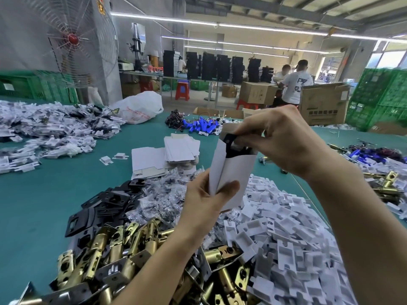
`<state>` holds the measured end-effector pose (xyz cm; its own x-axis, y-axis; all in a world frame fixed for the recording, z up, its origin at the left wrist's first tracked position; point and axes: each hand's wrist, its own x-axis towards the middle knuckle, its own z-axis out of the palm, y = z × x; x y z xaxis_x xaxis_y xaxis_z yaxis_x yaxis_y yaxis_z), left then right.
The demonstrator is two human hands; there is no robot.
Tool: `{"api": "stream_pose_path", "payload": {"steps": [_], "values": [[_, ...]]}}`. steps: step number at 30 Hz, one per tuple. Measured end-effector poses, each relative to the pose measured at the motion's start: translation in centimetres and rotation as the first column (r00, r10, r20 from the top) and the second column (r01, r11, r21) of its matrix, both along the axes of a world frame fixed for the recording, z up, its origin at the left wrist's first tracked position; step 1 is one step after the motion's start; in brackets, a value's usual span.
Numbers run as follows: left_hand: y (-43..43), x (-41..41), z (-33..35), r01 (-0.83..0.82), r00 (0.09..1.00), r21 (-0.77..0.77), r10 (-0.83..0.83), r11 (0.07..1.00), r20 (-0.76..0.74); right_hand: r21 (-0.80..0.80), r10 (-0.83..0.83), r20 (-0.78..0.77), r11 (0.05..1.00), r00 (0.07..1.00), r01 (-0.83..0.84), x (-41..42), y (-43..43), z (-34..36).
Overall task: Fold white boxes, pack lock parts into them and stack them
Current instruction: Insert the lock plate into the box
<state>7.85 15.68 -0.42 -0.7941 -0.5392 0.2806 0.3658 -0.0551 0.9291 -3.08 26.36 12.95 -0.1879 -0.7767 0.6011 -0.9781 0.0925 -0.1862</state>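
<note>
Head view: a person's left hand [206,200] grips the bottom of an upright white box [231,172], while, above that grip, the right hand [284,137] pinches a black lock plate [235,146] at the box's open top.

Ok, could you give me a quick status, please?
Left grip holds box. Right grip pinches plate at its open top. Nothing in the way.

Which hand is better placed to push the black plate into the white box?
Right. The right hand pinches the black plate at the open top; the left hand holds the white box below.
</note>
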Motion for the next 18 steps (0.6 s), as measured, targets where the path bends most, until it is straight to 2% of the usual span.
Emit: {"api": "stream_pose_path", "payload": {"steps": [3, 8, 12, 18], "values": [[0.1, 0.0, 0.0, -0.021, 0.999, -0.055, 0.018, 0.998, -0.042, -0.071, 0.013, -0.099, 0.997, 0.995, -0.020, 0.2, 0.7, -0.2], [0.2, 0.0, 0.0, -0.147, 0.983, -0.148, 0.128, 0.978, -0.132, -0.180, 0.048, -0.218, 0.980, 0.975, -0.089, 0.8, 1.9, -0.7], [0.3, 0.1, -0.1, -0.183, 0.973, -0.186, 0.150, 0.965, -0.175, -0.119, 0.069, -0.245, 0.988, 0.967, -0.101, 1.3, 1.8, -1.3], [0.2, -0.1, -0.4, -0.194, 0.975, -0.203, 0.165, 0.960, -0.152, -0.015, 0.031, -0.196, 0.999, 0.980, -0.035, 1.9, 1.7, -1.0]]}}
